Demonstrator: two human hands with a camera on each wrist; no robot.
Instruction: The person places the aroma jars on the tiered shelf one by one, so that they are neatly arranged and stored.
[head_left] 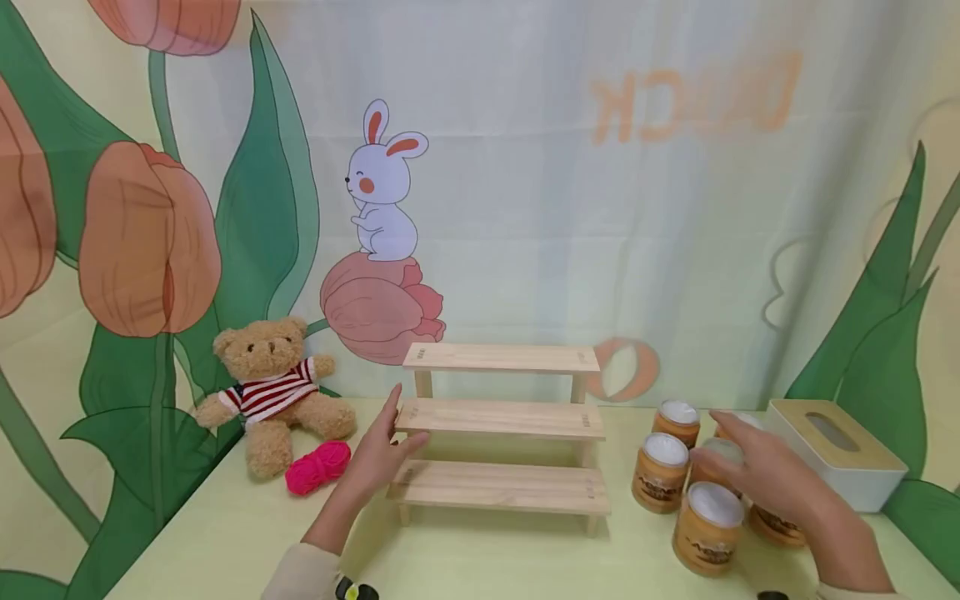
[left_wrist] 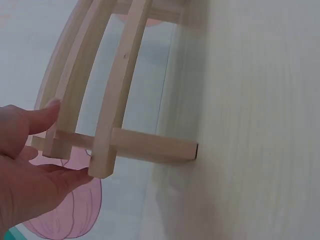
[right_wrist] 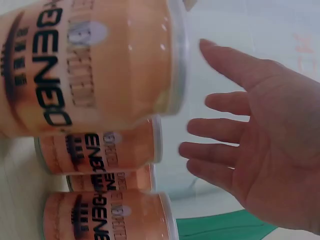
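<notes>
I record orange, pale-lidded cans [head_left: 658, 486] right of the rack [head_left: 500, 418]; right hand [head_left: 768, 462] spread, empty; left hand [head_left: 377, 457] unclenched at the rack's left end. Head view alone shows the bear [head_left: 276, 393].

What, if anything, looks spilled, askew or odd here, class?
Nothing looks spilled or damaged: the jars stand upright and the shelf looks level. One oddity: the faint lettering on the curtain behind appears back to front.
</notes>
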